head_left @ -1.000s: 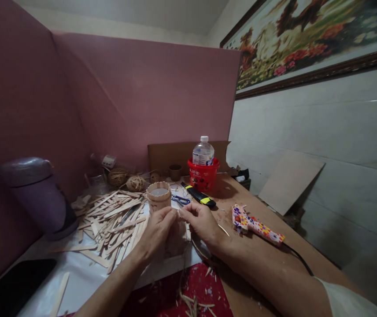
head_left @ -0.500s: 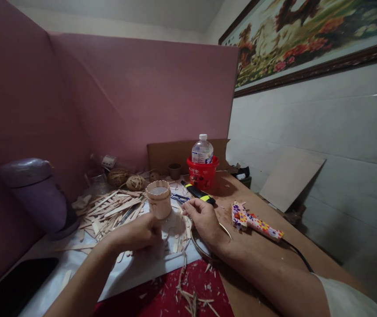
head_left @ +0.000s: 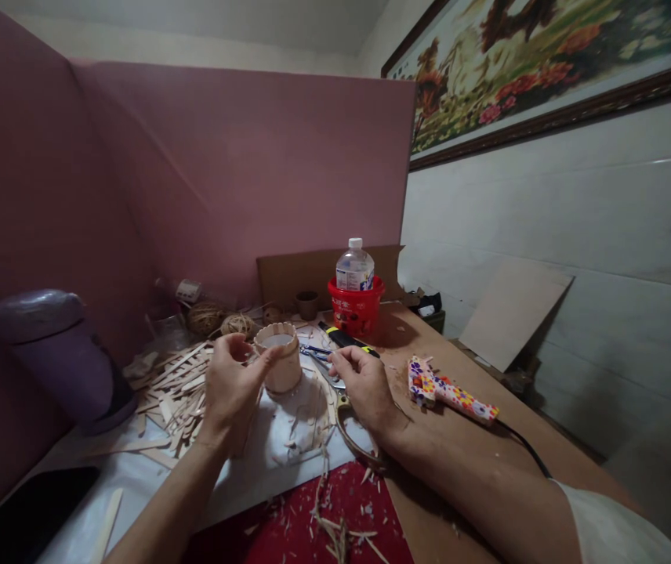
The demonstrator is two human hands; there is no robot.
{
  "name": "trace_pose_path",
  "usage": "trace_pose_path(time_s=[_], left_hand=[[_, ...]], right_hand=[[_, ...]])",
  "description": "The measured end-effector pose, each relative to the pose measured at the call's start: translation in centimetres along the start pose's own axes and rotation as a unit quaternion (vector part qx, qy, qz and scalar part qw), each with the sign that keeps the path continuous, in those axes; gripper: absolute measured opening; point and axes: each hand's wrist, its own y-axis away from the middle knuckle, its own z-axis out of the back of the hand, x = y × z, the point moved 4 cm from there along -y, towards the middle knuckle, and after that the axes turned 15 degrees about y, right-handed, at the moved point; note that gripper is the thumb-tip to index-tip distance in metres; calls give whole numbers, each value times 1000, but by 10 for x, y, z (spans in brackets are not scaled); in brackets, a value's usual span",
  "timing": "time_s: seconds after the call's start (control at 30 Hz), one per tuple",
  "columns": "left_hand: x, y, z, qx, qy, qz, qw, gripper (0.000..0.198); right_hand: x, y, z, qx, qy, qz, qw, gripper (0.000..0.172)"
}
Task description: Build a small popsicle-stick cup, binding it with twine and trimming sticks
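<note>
Standing upright on a white sheet [head_left: 247, 482], the craft-stick cup [head_left: 284, 373] has a scalloped rim and sits between the two hands. The left hand [head_left: 230, 388] is at the cup's left side, its thumb stretched across to the wall and its other fingers curved, spread away from the thumb; whether the thumb presses on the wood or only overlaps it in view, I cannot tell. To the right of the cup, the right hand [head_left: 366, 393] has its thumb and forefinger pressed together at the tips, and anything pinched there is too small to make out. Scissors [head_left: 342, 429] with bronze-coloured handles lie to the cup's right, partly beneath that hand. Left of the cup spreads a heap of loose craft sticks [head_left: 179, 392], with a purple tumbler [head_left: 65, 364] farther out on the same side. Behind the cup and to its right are a black-and-yellow utility knife [head_left: 340, 337] and a red bucket [head_left: 356, 311] holding a clear plastic bottle [head_left: 354, 272]. Well to the right of the cup lies a flower-patterned glue gun [head_left: 453, 398].
</note>
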Motion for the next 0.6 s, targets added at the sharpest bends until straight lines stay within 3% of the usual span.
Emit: trace_pose_path(time_s=[0.1, 0.23, 0.37, 0.47, 0.6], left_hand=[[25, 2, -20, 68, 56, 56, 995, 75], [43, 5, -33, 129, 104, 53, 985, 75], [42, 7, -33, 160, 97, 43, 981, 62], [35, 4, -28, 146, 127, 48, 980, 59], [28, -8, -13, 71, 155, 57, 984, 61]], right_hand=[[-2, -1, -1, -2, 3, 4, 1000, 23], [-4, 0, -3, 7, 12, 9, 1000, 23], [-4, 2, -5, 20, 30, 12, 999, 22], [-2, 3, -4, 26, 49, 16, 998, 22], [1, 1, -2, 36, 94, 30, 994, 22]])
